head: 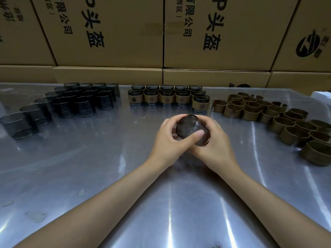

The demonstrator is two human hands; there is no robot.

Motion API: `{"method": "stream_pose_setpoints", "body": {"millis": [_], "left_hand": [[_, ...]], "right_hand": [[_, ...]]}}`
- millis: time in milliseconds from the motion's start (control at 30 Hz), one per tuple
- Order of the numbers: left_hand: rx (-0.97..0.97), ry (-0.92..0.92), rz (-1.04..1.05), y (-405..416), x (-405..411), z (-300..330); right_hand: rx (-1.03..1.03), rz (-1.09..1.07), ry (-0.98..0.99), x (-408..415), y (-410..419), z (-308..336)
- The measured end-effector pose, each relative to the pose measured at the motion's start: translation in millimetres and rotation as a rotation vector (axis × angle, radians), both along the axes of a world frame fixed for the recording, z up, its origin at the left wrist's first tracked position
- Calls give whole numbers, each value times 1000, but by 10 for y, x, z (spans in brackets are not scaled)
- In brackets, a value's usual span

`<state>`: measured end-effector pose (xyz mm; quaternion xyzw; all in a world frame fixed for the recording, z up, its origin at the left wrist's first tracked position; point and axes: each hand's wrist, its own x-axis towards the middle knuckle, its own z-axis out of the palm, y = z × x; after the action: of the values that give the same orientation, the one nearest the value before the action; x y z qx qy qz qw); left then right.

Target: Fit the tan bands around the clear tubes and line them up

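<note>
Brown cardboard cartons (111, 33) printed with black characters are stacked like a wall along the far side of a shiny metal tabletop (89, 176). On the far left of it stand bare clear tubes (68, 102), dark-tinted and upright, packed in slanting rows that run from the far middle toward the left edge. At the far centre is a tidy block of finished tubes (166, 97), each wearing a tan band around its waist, set in straight rows; the one at the near right corner of that block sits slightly out of line. To the right, empty tan bands (268, 111) stand on edge in a long cluster that curves toward the near right edge.

Just this side of the finished block, both hands meet around a single tube (189, 127), which is tilted so its round open mouth faces up toward the person. The left hand (168, 138) curls around its left side, thumb laid across the near wall. The right hand (216, 140) cups it from the right, fingers wrapped behind the far rim. Both grips are closed snugly on the tube, which is held above the tabletop. I cannot tell whether a band is on this tube, since the fingers cover its sides.
</note>
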<state>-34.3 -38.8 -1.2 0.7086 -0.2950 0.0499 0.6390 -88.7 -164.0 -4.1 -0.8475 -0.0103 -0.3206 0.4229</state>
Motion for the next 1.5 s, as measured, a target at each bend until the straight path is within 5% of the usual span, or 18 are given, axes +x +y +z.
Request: {"method": "stream_pose_setpoints", "body": {"millis": [133,233,467,767,1167,1500], "left_hand": [[-207,414,-94,51,47,39],[-246,485,-113,91,98,47],[-234,464,-218,66,93,43],[-27,519,-192,104,113,164],[-244,531,-495,246,231,55],[6,490,-316,154,178,116]], "right_hand": [[179,110,89,10,14,22],[480,203,212,6,46,66],[723,293,277,46,-119,80],[776,437,226,7,-248,72],[735,344,409,72,-201,114],[856,473,252,34,-287,96]]}}
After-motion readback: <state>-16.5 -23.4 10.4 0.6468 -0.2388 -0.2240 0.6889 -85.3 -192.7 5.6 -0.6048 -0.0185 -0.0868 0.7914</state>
